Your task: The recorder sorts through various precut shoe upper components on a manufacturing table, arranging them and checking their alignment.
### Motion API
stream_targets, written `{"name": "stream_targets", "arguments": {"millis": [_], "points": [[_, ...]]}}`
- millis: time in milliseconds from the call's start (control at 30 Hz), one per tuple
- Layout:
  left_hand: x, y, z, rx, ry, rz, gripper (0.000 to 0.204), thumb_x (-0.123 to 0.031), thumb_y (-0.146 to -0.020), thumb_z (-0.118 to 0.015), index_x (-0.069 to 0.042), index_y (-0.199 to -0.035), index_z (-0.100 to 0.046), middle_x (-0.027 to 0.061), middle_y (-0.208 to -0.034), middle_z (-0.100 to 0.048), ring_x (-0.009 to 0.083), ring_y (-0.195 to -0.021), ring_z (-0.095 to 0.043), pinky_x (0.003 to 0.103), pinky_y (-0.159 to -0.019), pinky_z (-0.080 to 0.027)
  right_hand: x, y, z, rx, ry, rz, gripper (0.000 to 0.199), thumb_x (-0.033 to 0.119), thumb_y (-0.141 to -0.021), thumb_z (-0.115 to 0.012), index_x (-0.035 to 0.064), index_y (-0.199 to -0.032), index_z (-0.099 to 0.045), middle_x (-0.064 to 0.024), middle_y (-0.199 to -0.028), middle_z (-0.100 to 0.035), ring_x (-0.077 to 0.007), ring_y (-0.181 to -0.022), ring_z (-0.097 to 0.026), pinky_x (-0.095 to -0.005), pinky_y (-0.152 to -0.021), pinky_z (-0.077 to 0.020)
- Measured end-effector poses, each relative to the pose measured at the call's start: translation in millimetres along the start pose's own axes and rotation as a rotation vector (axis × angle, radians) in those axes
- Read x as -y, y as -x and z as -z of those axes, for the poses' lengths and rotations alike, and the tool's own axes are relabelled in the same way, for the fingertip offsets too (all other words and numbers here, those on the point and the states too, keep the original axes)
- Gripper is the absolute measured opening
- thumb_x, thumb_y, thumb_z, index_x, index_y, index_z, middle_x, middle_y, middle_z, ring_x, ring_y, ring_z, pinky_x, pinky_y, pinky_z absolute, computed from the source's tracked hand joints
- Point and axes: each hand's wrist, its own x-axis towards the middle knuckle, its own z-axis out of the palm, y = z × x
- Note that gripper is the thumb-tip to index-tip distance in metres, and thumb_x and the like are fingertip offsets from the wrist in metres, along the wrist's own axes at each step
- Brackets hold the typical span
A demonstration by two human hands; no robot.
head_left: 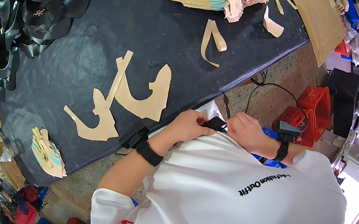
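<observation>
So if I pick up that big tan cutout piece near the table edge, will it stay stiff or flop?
The tan cutout lies flat and thin on the dark table, so it is probably light and bends somewhat. Its narrow prongs would likely droop first. The curled strip nearby suggests the material flexes easily.

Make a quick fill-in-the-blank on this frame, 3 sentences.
1. Both hands, the left hand and right hand, pinch a small ____ strap at the chest.
2. Each wrist wears a ____ band.
3. The tan cut pieces lie on a ____ table.

Missing words: black; black; black
</observation>
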Motion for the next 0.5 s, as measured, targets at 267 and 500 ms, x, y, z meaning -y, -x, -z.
{"name": "stream_targets", "arguments": {"millis": [267,500], "points": [[17,8,2,-0.059,0.097,-0.116,0.040,-0.022,-0.072,-0.076,0.001,-0.103,-0.065,0.0082,-0.090,-0.065,0.0152,-0.079,-0.059,0.026,-0.076,-0.046,-26,-18,1,0.130,-0.556,-0.204,0.028,0.005,-0.072,-0.062,0.0039,-0.100,-0.057,-0.0139,-0.100,-0.057,-0.0349,-0.100,-0.052,-0.0409,-0.087,-0.0428],[32,23,23,-0.006,0.241,-0.004,0.038,-0.018,-0.073,-0.077,0.002,-0.103,-0.064,0.0039,-0.084,-0.061,0.0097,-0.080,-0.053,0.023,-0.073,-0.044,-28,-30,-11,0.281,-0.529,0.012,0.034,0.009,-0.072,-0.065,0.0119,-0.105,-0.059,-0.0081,-0.117,-0.056,-0.0313,-0.120,-0.043,-0.0417,-0.100,-0.0331]]}}
